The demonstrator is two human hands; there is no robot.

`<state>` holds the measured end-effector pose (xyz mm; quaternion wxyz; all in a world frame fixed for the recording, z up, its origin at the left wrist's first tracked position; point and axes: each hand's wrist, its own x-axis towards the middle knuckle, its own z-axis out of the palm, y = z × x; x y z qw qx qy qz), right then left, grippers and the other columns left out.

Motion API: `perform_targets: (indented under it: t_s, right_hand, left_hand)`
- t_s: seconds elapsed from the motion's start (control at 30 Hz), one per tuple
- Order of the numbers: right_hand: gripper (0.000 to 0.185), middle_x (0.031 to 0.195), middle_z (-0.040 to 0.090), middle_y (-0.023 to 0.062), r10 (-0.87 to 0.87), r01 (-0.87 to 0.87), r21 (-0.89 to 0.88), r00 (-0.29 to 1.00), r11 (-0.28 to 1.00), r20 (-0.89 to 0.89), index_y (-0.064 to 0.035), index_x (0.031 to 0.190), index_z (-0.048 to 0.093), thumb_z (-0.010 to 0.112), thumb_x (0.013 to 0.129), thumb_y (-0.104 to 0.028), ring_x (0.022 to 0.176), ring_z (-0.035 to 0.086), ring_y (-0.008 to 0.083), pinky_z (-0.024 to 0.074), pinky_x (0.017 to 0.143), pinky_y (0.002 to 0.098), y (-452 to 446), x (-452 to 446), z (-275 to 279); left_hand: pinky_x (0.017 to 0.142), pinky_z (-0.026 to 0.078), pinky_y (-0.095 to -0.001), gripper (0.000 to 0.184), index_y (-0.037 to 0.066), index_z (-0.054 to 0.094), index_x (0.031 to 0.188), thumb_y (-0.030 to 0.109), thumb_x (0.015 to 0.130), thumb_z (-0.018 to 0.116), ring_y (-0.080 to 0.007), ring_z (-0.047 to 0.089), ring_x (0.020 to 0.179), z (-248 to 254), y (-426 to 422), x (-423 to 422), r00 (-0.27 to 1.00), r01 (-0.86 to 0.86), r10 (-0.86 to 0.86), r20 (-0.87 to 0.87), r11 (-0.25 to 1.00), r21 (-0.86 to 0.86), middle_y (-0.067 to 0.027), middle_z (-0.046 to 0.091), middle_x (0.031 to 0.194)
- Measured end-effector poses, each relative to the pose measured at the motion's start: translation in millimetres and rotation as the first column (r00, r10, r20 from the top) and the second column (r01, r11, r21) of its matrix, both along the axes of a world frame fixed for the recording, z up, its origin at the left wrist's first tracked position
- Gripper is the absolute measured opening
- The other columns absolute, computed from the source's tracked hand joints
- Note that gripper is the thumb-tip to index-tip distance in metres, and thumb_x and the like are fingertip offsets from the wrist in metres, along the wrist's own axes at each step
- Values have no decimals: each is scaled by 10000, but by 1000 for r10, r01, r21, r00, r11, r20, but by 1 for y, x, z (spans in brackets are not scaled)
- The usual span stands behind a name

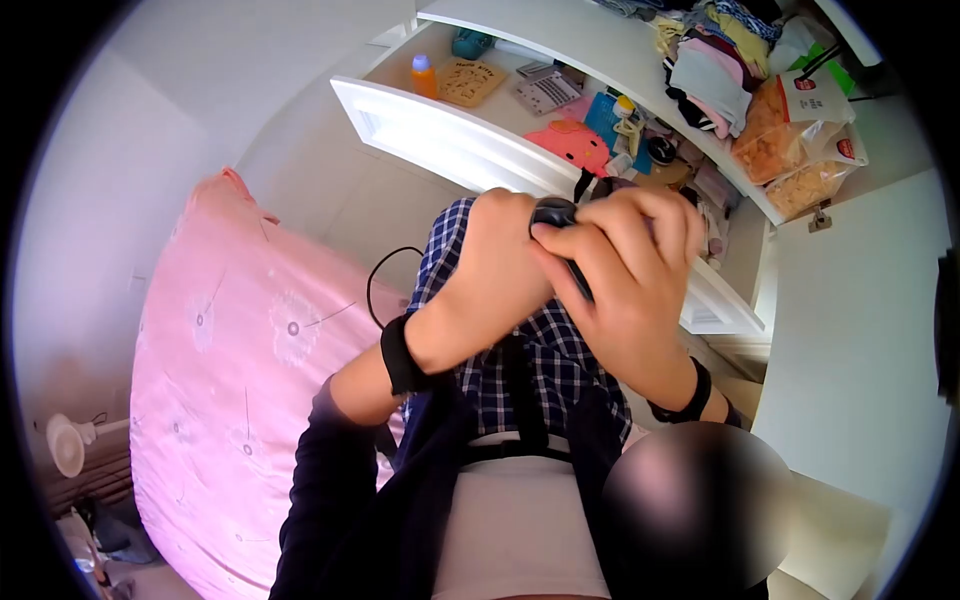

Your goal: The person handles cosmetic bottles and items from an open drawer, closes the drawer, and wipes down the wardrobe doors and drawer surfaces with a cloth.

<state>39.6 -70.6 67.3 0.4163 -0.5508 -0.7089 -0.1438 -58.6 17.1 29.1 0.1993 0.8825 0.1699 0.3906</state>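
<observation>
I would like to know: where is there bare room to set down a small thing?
Free: the pink cover, left of the left sleeve; a strip of floor between that cover and the open drawer; the white shelf, left of the clothes pile. Crowded: the drawer's middle, around the red-pink flat item.

- 12 o'clock, inside the open drawer (430, 135): "Hello Kitty" stands along the top of a flat tan item (470, 85).
- 2 o'clock: a red label with pale lettering, too small to read, on a bag (828, 98).
- Between 2 and 3 o'clock: a similar red label, also unreadable, on a lower bag (808, 188).
</observation>
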Motion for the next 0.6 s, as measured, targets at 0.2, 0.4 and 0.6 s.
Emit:
perform_targets:
  t_s: [0.2,0.4,0.6]
  right_hand:
    - [176,808,570,38,-19,27,39,980,999,-197,-90,829,672,741,669,-65,813,517,217,405,723,318,-13,24,38]
    - [192,835,573,28,-13,14,-41,1000,999,18,-98,818,665,730,642,-60,778,521,219,414,680,326,7,17,-4]
    - [166,845,567,21,-7,49,127,952,991,-307,-115,817,660,720,664,-91,805,523,204,398,685,312,-7,33,20]
  left_hand:
    - [476,450,-347,151,81,493,574,130,633,623,-292,579,531,-8,5,9,938,-157,240,-248,937,312,-76,564,565]
    - [464,453,-352,70,89,552,623,112,669,599,-249,608,541,-11,7,11,998,-12,24,-66,986,166,-75,563,564]
    - [505,469,-363,87,80,573,653,133,663,641,-260,614,570,3,5,9,961,-97,140,-239,978,183,-73,574,583]
